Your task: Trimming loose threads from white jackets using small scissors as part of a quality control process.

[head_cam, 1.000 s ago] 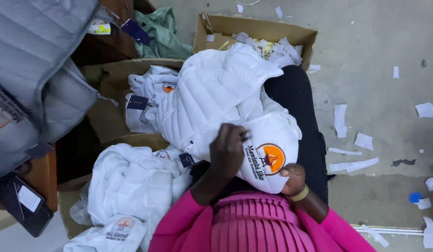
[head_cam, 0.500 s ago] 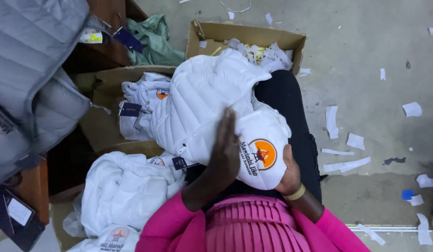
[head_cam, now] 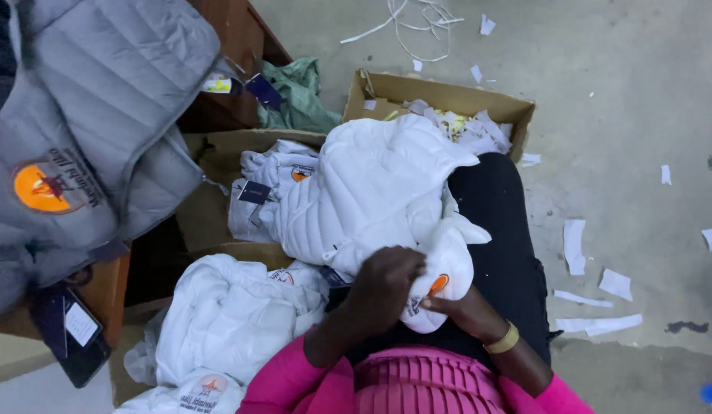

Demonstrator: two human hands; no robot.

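A white quilted jacket (head_cam: 371, 192) with a round orange badge lies across my lap. My left hand (head_cam: 383, 287) is closed over the jacket's near end, covering part of the badge. From underneath, my right hand (head_cam: 467, 310), with a gold bangle on the wrist, grips the same bunched part beside the badge. My sleeves are bright pink and my trousers are black.
A grey quilted jacket (head_cam: 87, 138) with a dark hang tag hangs at the left. More white jackets fill a cardboard box (head_cam: 218, 153) and a pile (head_cam: 225, 322) at my left. Another open box (head_cam: 448, 96) holds paper scraps. Paper strips (head_cam: 574, 245) litter the concrete floor.
My left hand went from flat and raised over the badge to closed on the jacket. The badge end is now bunched up, and the view has shifted slightly.
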